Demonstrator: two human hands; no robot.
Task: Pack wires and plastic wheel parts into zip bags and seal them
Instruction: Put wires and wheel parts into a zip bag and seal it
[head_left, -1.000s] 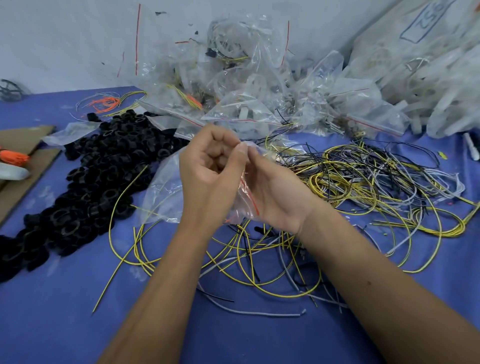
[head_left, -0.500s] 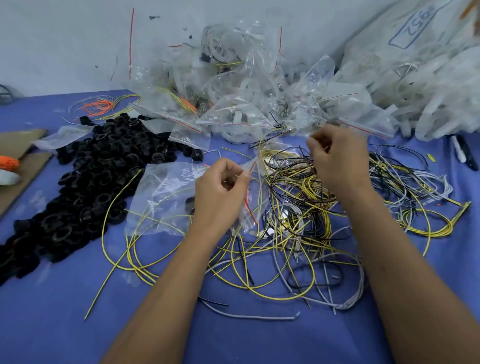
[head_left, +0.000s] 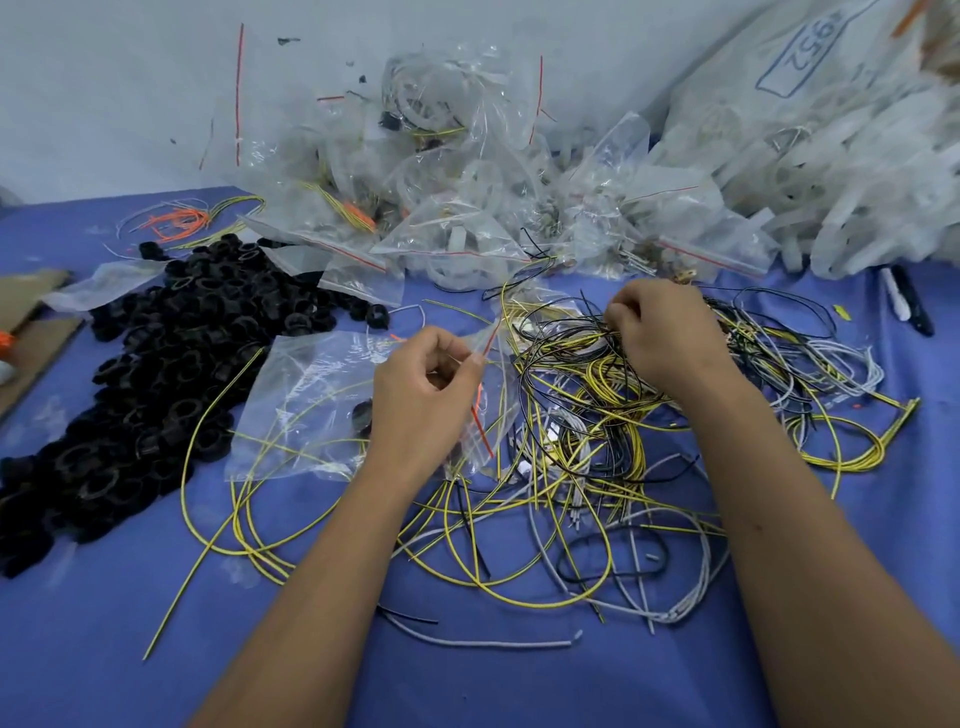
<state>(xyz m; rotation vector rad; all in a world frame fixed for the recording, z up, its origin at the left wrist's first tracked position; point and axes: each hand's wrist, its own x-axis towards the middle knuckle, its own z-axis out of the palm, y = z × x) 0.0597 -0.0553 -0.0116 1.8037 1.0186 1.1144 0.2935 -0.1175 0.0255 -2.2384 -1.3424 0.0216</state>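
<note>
A clear zip bag (head_left: 306, 405) with a red seal strip lies on the blue table, one black wheel part (head_left: 362, 415) inside it. My left hand (head_left: 423, 395) pinches the bag's mouth at its right end. My right hand (head_left: 660, 338) is curled into a tangle of yellow, black and grey wires (head_left: 587, 441) to the right of the bag and grips some strands. A heap of black plastic wheel parts (head_left: 156, 374) spreads to the left of the bag.
Filled and empty zip bags (head_left: 467, 208) pile up against the back wall, with larger white bags (head_left: 831, 156) at the right. Orange wires (head_left: 176, 221) lie at the back left, cardboard (head_left: 31, 332) at the left edge, a marker pen (head_left: 904, 299) far right.
My right hand left the bag's mouth and moved right into the wire tangle, closing on strands. My left hand lowered slightly, still holding the bag.
</note>
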